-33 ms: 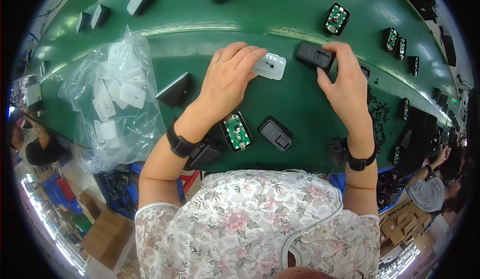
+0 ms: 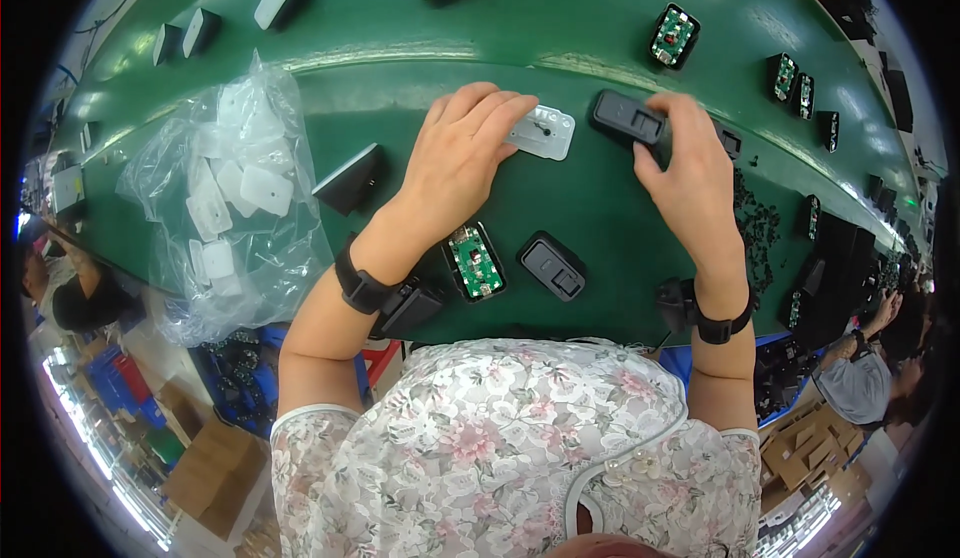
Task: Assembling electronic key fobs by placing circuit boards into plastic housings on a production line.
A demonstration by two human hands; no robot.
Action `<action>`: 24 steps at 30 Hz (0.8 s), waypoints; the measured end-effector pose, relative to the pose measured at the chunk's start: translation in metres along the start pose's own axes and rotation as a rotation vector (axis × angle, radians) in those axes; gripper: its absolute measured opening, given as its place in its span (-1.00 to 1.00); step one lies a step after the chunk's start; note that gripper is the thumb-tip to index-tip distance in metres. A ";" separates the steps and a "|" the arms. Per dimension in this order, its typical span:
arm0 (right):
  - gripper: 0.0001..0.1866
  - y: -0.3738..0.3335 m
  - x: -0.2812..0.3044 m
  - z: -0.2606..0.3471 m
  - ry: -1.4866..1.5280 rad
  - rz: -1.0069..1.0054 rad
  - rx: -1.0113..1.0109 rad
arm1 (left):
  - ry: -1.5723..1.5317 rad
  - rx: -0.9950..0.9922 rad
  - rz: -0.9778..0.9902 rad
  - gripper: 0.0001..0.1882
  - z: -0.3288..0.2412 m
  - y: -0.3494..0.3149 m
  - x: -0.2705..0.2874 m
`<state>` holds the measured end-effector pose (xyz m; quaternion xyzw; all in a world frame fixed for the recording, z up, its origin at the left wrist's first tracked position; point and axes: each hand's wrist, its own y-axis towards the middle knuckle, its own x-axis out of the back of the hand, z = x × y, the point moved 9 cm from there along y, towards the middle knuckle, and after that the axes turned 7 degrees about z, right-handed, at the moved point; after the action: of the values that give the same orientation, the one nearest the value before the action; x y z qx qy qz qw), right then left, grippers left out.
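Observation:
My left hand (image 2: 452,148) holds a flat white plastic plate (image 2: 545,133) by its left end, fingers closed over it. Small round holes and a dark spot mark the plate's face. To the right, my right hand (image 2: 693,163) has thumb and fingertips around the near right end of a black plastic housing (image 2: 618,113) with a rectangular recess. Below the hands lie an open black case with a green circuit board (image 2: 474,261) and another black housing (image 2: 552,266). Beside my left wrist, a black case with a white face (image 2: 348,178) rests tilted.
A clear plastic bag (image 2: 240,198) of white plates lies at left on the green table (image 2: 400,88). Several white-faced cases (image 2: 282,0) stand along the back. Cases with circuit boards (image 2: 675,38) sit far right, near scattered small black parts (image 2: 758,228). Other people work at both sides.
The black housing by my right hand has turned and shifted slightly left and nearer. My right fingers have moved a little and blur. My left hand and the white plate have barely shifted.

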<state>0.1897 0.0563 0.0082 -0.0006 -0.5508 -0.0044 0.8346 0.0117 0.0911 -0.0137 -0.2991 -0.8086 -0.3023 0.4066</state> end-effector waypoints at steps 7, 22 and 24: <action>-0.53 -0.001 0.007 0.032 0.123 -0.080 0.209 | -0.217 0.028 -0.085 -0.40 0.009 -0.001 0.016; -0.49 0.006 -0.027 0.076 0.018 0.068 0.337 | -0.042 0.009 0.043 -0.44 0.009 -0.014 0.005; -0.48 0.007 -0.030 0.076 0.014 0.073 0.321 | -0.015 0.015 0.049 -0.43 0.008 -0.013 0.004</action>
<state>0.1080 0.0635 0.0106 0.1129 -0.5382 0.1141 0.8274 -0.0037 0.0894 -0.0181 -0.3181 -0.8062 -0.2842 0.4100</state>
